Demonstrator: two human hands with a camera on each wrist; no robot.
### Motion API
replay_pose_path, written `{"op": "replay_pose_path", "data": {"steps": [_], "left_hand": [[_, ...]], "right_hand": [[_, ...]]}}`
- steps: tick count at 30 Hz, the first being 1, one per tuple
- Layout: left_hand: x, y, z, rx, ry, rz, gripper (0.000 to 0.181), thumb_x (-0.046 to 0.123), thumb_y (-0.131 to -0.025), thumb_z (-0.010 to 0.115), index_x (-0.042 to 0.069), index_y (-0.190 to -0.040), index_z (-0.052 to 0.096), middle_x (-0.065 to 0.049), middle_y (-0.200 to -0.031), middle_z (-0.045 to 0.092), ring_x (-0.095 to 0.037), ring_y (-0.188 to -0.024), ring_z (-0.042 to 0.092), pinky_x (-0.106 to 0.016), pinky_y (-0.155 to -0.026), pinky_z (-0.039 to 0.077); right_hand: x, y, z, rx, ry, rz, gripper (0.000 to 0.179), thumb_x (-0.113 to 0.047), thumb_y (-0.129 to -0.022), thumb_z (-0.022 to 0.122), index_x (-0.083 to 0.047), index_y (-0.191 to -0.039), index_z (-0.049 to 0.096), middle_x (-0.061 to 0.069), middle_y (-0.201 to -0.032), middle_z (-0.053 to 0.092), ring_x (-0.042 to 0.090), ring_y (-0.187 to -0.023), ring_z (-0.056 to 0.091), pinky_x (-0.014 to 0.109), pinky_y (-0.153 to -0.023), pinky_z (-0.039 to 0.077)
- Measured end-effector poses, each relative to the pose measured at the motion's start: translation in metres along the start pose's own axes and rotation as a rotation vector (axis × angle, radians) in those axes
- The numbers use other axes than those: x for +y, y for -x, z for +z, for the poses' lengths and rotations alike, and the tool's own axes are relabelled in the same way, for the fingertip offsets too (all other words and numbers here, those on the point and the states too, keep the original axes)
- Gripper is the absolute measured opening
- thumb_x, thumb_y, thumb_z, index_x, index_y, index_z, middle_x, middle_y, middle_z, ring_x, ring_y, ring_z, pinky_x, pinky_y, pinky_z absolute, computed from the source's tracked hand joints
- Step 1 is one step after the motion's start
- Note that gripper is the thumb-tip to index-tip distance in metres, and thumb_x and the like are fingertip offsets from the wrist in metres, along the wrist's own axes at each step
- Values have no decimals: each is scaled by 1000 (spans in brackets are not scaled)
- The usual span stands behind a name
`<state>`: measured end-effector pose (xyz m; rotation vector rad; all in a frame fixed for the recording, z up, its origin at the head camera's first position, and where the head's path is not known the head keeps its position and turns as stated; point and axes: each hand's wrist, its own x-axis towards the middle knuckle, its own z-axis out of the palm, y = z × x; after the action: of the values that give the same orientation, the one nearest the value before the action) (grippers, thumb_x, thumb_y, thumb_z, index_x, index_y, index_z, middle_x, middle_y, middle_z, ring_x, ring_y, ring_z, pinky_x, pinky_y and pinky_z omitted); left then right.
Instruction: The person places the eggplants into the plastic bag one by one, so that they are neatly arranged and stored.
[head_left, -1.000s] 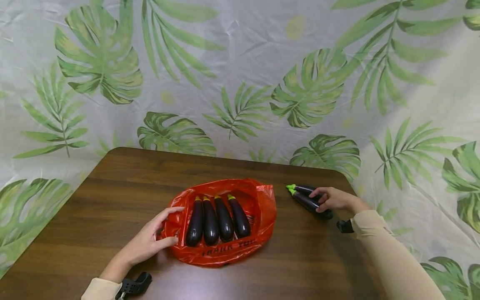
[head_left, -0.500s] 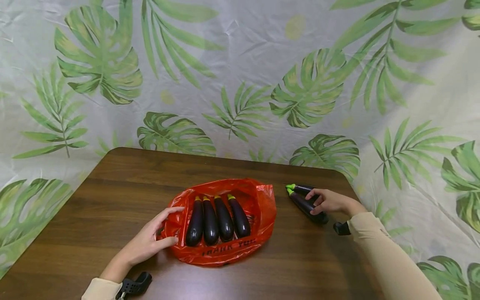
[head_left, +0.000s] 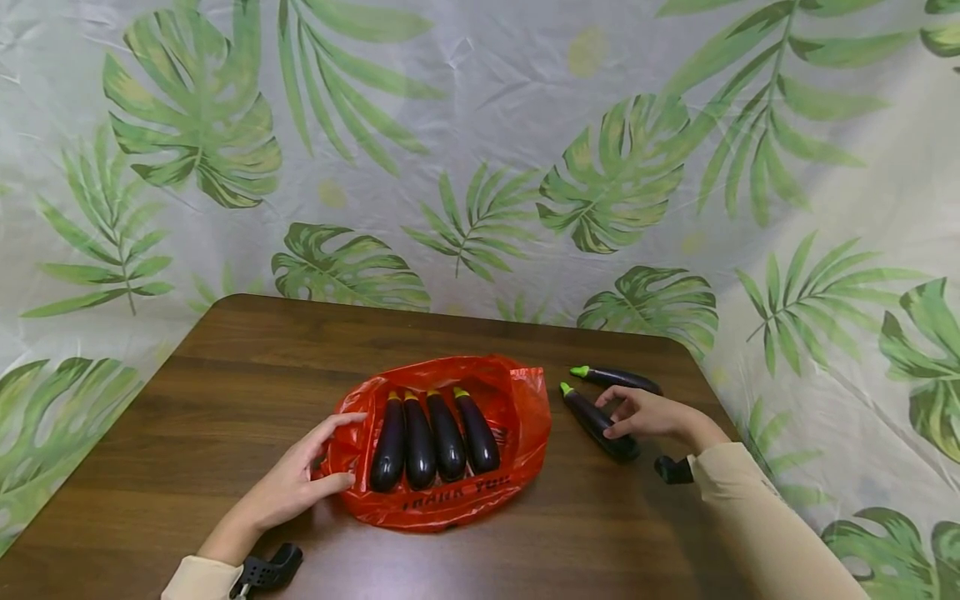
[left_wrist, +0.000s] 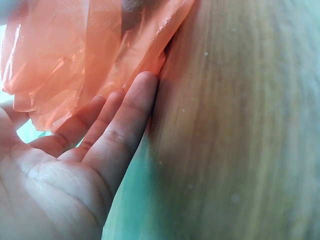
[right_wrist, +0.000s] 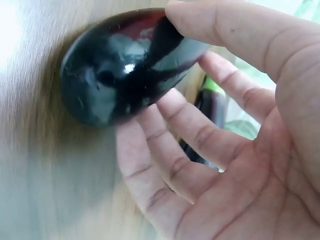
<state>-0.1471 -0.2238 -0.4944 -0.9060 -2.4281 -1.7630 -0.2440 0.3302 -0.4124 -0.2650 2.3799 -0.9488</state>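
A red plastic bag [head_left: 528, 433] lies spread with its mouth open, and several dark purple eggplants [head_left: 422, 454] rest side by side in it. My left hand [head_left: 303, 479] touches the bag's left edge, thumb and index finger apart; the left wrist view shows long, nearly straight fingers [left_wrist: 127, 117] against the red film. To the bag's right, my right hand [head_left: 648, 417] holds an eggplant [head_left: 581, 408] between thumb and fingers, green stem toward the bag. Its rounded, glossy end appears large in the right wrist view. Behind it lies another eggplant [head_left: 618, 379], apart from it.
Everything lies on a dark brown wooden table [head_left: 247, 375] with rounded far corners. A leaf-patterned cloth [head_left: 495, 150] hangs behind the table. Black wrist straps [head_left: 270, 568] are on both arms.
My right hand has drawn the nearer eggplant left and toward me, opening a gap from the other one, which stays behind. The left hand and bag have stayed put.
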Motion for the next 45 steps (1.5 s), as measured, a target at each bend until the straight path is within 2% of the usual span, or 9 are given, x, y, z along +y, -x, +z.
{"op": "replay_pose_path", "data": {"steps": [6, 13, 23, 28, 31, 34, 39, 45], "left_hand": [[1, 0, 0, 3, -2, -7, 65, 6, -95, 74, 2, -154, 46, -26, -143, 58, -14, -119, 67, -28, -91, 61], [0, 0, 0, -7, 30, -12, 67, 5, -94, 74, 1, -154, 44, -29, -142, 56, -15, -119, 67, -29, -90, 62], [1, 0, 1, -12, 43, -14, 68, 5, -94, 73, 0, -155, 43, -30, -143, 55, -14, -119, 67, -29, -90, 62], [1, 0, 1, -11, 42, -19, 68, 5, -94, 73, 0, -155, 43, -30, -143, 55, -15, -118, 67, -29, -89, 62], [1, 0, 0, -12, 43, -19, 68, 5, -94, 73, 0, -155, 43, -30, -143, 55, -15, -119, 67, -29, -90, 62], [1, 0, 0, -13, 46, -19, 69, 5, -94, 73, 0, -155, 43, -30, -144, 54, -14, -120, 67, -29, -90, 62], [1, 0, 0, -11, 44, -18, 69, 5, -94, 73, 1, -156, 43, -29, -145, 54, -15, -120, 67, -29, -91, 62], [2, 0, 1, -8, 40, -24, 69, 7, -94, 74, 2, -156, 43, -28, -145, 54, -15, -121, 67, -29, -91, 62]], "right_hand": [[1, 3, 11, 23, -72, -14, 52, -19, -101, 75, -1, -143, 51, 12, -110, 65, 21, -94, 59, 36, -78, 53], [12, 3, 18, 26, -161, -66, 52, -17, -106, 64, 2, -150, 43, 11, -118, 76, 13, -103, 69, 38, -84, 56], [18, 9, 30, 137, -249, -66, 59, -22, -108, 65, -3, -156, 38, 8, -116, 72, 19, -97, 63, 40, -87, 59], [13, 15, 35, 191, -298, -74, 65, -25, -108, 66, -5, -160, 33, 17, -128, 69, 25, -109, 68, 42, -91, 62], [9, 19, 36, 212, -318, -85, 67, -25, -108, 65, -7, -162, 30, 21, -132, 66, 26, -110, 69, 41, -89, 61], [3, 24, 37, 240, -340, -98, 68, -25, -108, 65, -7, -163, 29, 22, -130, 65, 26, -107, 70, 39, -85, 61], [-9, 33, 36, 272, -378, -138, 67, -22, -110, 63, -6, -164, 27, 23, -129, 64, 24, -106, 74, 39, -84, 63], [-25, 44, 36, 312, -360, -188, 63, -23, -110, 63, -8, -162, 30, 23, -128, 63, 21, -105, 76, 38, -85, 63]]}}
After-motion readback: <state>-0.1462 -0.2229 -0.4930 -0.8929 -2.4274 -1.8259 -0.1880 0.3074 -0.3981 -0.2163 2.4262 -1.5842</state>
